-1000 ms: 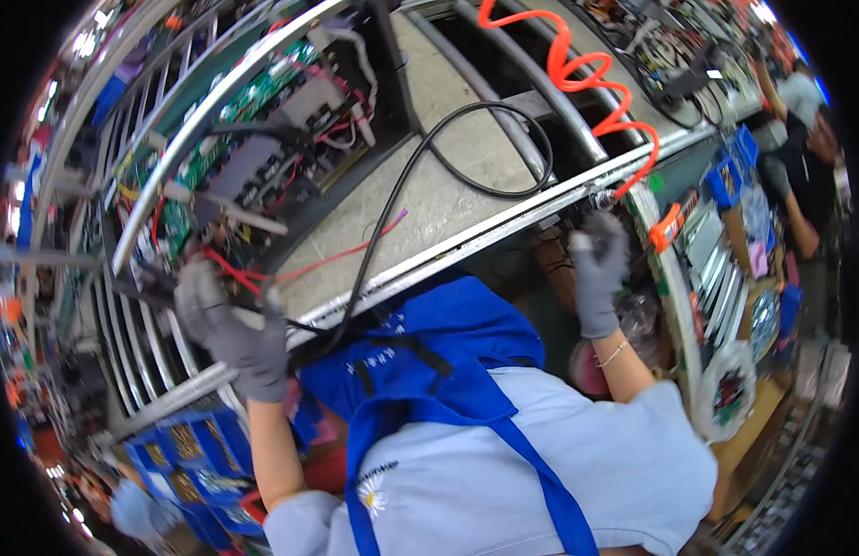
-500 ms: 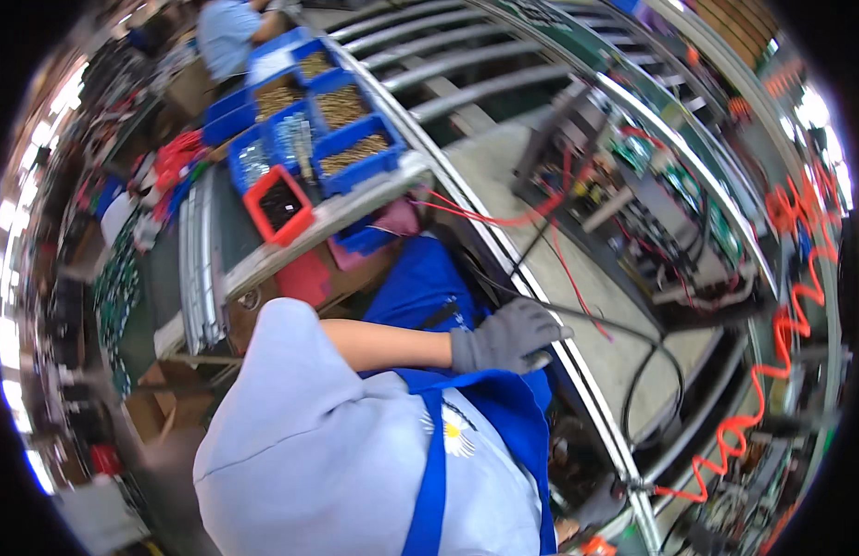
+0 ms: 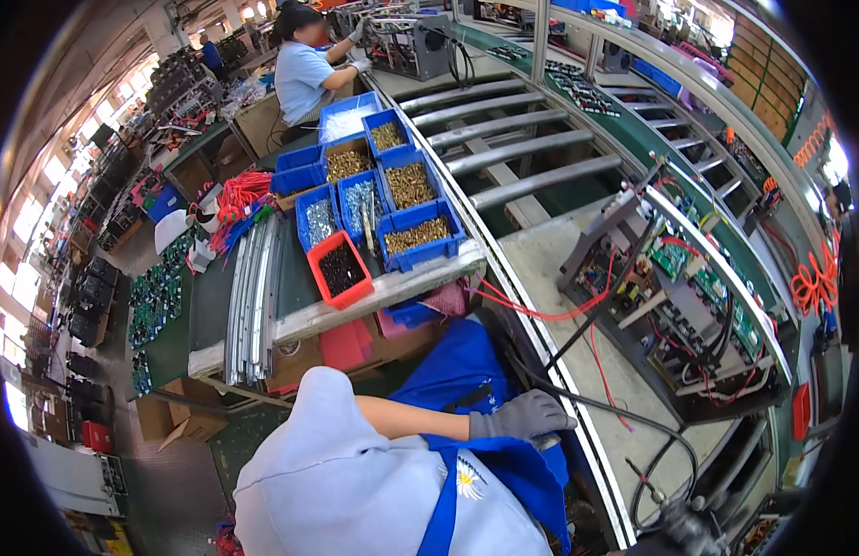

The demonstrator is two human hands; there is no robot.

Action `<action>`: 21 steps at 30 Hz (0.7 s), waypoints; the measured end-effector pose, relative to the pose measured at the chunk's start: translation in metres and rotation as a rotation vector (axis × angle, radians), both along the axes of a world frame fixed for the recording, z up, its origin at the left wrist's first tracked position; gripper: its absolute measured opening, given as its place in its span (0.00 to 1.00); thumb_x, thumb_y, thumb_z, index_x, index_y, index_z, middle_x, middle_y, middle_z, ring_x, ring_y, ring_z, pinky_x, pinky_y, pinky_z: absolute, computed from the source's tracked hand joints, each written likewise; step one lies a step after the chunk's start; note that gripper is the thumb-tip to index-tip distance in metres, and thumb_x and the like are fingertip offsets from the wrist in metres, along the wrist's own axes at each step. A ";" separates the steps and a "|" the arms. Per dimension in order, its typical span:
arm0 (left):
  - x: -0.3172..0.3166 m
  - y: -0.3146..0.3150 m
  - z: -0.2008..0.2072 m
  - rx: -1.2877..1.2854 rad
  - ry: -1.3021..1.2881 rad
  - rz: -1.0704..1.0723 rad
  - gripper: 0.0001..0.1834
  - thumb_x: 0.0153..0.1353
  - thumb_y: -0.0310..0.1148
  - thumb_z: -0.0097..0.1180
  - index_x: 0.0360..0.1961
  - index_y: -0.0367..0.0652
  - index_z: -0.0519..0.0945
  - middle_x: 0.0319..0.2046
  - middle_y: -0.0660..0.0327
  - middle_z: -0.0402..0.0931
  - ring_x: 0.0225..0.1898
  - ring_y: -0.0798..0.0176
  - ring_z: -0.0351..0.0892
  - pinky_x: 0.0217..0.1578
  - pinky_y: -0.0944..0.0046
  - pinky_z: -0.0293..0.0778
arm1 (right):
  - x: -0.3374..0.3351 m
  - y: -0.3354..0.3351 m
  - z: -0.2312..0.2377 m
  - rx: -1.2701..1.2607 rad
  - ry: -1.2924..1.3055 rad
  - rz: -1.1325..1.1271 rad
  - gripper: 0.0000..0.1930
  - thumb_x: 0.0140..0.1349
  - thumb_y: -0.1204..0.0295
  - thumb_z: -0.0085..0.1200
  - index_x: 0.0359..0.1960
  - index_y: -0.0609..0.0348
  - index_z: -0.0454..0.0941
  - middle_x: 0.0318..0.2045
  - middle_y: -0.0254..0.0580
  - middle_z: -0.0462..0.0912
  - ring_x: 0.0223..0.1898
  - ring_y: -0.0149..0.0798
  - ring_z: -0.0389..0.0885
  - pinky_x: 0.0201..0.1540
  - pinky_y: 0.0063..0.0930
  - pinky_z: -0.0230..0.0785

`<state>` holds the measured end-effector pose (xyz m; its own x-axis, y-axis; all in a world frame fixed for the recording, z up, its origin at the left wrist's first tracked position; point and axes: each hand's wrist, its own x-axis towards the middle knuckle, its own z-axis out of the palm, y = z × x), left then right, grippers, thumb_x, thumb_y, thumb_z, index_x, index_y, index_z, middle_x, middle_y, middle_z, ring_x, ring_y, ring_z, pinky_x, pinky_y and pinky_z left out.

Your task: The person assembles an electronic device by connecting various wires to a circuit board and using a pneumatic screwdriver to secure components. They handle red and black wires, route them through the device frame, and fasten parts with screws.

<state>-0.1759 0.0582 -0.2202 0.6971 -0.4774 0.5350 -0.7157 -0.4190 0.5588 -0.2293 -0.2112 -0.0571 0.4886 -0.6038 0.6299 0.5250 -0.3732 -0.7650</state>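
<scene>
From where I stand, green circuit boards (image 3: pixel 156 310) cover a surface off to the far left, and then come long silver metal strips (image 3: pixel 251 306) lying side by side on a bench. Farther back, a co-worker (image 3: pixel 300 83) in light blue has gloved hands at another boxy unit. Next along is a red bin (image 3: pixel 351 293) of small dark pieces, butted up to a cluster of blue bins (image 3: pixel 428 256), several heaped with brass-coloured bits.

The left hand (image 3: pixel 522 417), in a grey glove, reaches across the blue apron to the metal rail (image 3: pixel 598 468). Its fingers are together and loosely bent, their tips at the rail's edge; I can't tell if they grip anything. A black cable (image 3: pixel 624 405) runs just beyond the fingertips and loops toward the lower right. Thin red wires (image 3: pixel 541 313) trail over the rail and the pale board.

The open electronics unit (image 3: pixel 675 306) sits on that board, to the right of the left hand and farther out, well apart from it. A dark grey shape (image 3: pixel 684 528) blurs at the lower edge; I can't make out whether the right hand is in it, nor how open that hand is. An orange coiled hose (image 3: pixel 812 283) hangs at far right.
</scene>
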 end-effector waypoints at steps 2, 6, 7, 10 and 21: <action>0.006 0.017 0.009 0.037 0.039 0.081 0.23 0.57 0.38 0.59 0.55 0.47 0.77 0.40 0.58 0.78 0.48 0.54 0.76 0.51 0.55 0.69 | 0.027 0.014 -0.006 0.547 -0.194 0.479 0.27 0.45 0.90 0.50 0.51 0.63 0.68 0.30 0.43 0.72 0.27 0.39 0.72 0.25 0.27 0.72; 0.010 0.056 0.016 0.084 0.088 0.295 0.23 0.56 0.37 0.60 0.54 0.47 0.77 0.41 0.58 0.78 0.48 0.54 0.76 0.51 0.54 0.69 | 0.068 0.063 -0.035 0.238 0.074 0.343 0.15 0.55 0.81 0.49 0.46 0.61 0.68 0.29 0.39 0.69 0.26 0.31 0.68 0.27 0.26 0.66; 0.009 0.066 0.015 0.078 0.126 0.335 0.23 0.56 0.37 0.61 0.54 0.47 0.77 0.40 0.58 0.78 0.47 0.54 0.76 0.50 0.54 0.69 | 0.085 0.062 -0.039 0.133 0.143 0.428 0.19 0.52 0.84 0.46 0.48 0.61 0.68 0.32 0.41 0.70 0.28 0.32 0.70 0.27 0.25 0.68; 0.005 0.095 0.019 0.076 0.166 0.466 0.22 0.55 0.34 0.62 0.53 0.46 0.77 0.38 0.56 0.78 0.44 0.51 0.77 0.49 0.54 0.70 | 0.092 0.069 -0.069 0.102 0.237 0.485 0.25 0.52 0.87 0.43 0.54 0.61 0.65 0.32 0.42 0.70 0.28 0.33 0.71 0.26 0.25 0.69; -0.014 0.259 0.060 0.114 0.015 1.296 0.12 0.57 0.29 0.53 0.43 0.44 0.75 0.41 0.52 0.77 0.41 0.47 0.80 0.40 0.52 0.75 | 0.105 0.071 -0.106 0.004 0.280 0.614 0.29 0.49 0.87 0.49 0.57 0.64 0.66 0.31 0.45 0.76 0.29 0.37 0.76 0.35 0.33 0.77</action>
<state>-0.1898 0.3171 -0.1597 0.6878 0.5017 0.5247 0.2493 -0.8420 0.4784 -0.1246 -0.1401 -0.1635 0.8884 -0.1663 0.4279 0.4227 -0.0673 -0.9038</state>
